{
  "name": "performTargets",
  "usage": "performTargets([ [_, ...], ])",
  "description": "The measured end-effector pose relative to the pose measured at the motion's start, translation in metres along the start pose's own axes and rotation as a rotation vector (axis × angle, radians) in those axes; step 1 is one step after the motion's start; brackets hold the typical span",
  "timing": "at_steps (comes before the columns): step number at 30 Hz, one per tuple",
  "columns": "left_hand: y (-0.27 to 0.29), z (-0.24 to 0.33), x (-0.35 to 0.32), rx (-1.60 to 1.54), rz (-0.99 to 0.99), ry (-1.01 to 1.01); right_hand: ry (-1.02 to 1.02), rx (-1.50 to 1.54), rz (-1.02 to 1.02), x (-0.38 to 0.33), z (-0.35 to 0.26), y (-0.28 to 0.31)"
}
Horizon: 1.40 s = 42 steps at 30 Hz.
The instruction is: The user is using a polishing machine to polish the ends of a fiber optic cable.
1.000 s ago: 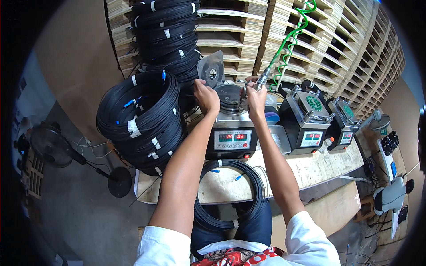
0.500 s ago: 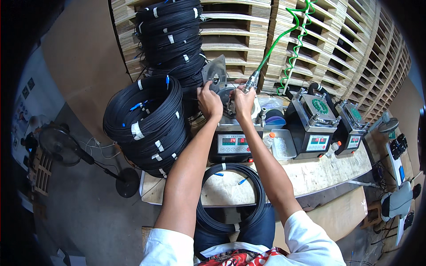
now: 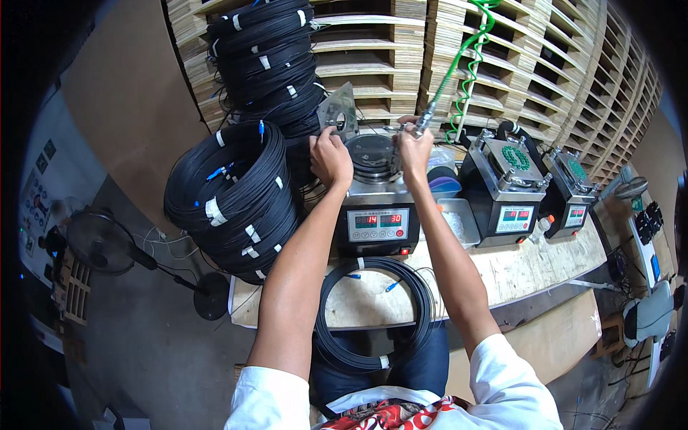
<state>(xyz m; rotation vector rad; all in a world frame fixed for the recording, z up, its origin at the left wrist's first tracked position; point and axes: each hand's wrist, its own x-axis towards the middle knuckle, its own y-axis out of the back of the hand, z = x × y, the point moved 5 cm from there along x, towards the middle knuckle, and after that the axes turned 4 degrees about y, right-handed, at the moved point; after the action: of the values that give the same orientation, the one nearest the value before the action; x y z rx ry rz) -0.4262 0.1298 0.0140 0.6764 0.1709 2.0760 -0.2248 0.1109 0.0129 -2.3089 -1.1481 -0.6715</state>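
Note:
My left hand [image 3: 331,159] has its fingers curled at the lower edge of a tilted metal plate [image 3: 345,100] with a round hole, beside the machine's left side. In my right hand [image 3: 413,152] is an air blow gun [image 3: 424,120], joined to a green hose [image 3: 450,75]. Between the hands sits the round dark disc [image 3: 372,149] on top of a polishing machine [image 3: 342,231], whose front panel [image 3: 378,224] is lit red. A coil of black cable [image 3: 326,315] with blue connectors lies in front of the machine, overhanging the table edge towards my lap.
Tall stacks of black cable coils [image 3: 215,244] stand at the left. Two similar machines [image 3: 506,208] are at the right, beyond a clear plastic tub [image 3: 469,228] and a small bottle [image 3: 542,228]. Wooden pallets [image 3: 358,50] rise behind the table. A standing fan [image 3: 100,240] is on the floor.
My right hand has moved right with the air blow gun, uncovering the disc. My left hand stays by the metal plate. The view has shifted slightly.

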Motion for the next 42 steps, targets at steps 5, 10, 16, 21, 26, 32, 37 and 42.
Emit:
performTargets([
  [5, 0.003, -0.009, 0.003, -0.011, 0.069, -0.032, -0.186, 0.261, -0.016, -0.032, -0.012, -0.045],
  [10, -0.002, -0.012, 0.003, -0.037, 0.06, -0.005, -0.094, 0.403, 0.071, -0.026, -0.014, -0.06],
  [16, 0.002, -0.012, 0.004, -0.046, 0.095, -0.032, -0.117, 0.283, 0.031, -0.029, -0.005, -0.066],
  [21, -0.004, -0.013, 0.004, -0.08, 0.109, -0.047, 0.009, 0.374, 0.158, -0.013, -0.001, -0.056],
  [26, 0.0, -0.015, 0.007, -0.085, 0.149, -0.077, -0.054, 0.344, 0.052, -0.023, -0.001, -0.062],
  [32, 0.001, -0.016, 0.01, -0.1, 0.118, 0.008, -0.151, 0.483, -0.097, -0.02, -0.018, -0.088],
  [37, 0.001, -0.013, 0.004, -0.108, 0.097, -0.017, 0.054, 0.543, 0.091, 0.016, -0.042, -0.076],
  [42, -0.002, -0.015, 0.005, -0.093, 0.104, -0.033, 0.019, 0.446, 0.197, 0.012, -0.026, -0.051],
])
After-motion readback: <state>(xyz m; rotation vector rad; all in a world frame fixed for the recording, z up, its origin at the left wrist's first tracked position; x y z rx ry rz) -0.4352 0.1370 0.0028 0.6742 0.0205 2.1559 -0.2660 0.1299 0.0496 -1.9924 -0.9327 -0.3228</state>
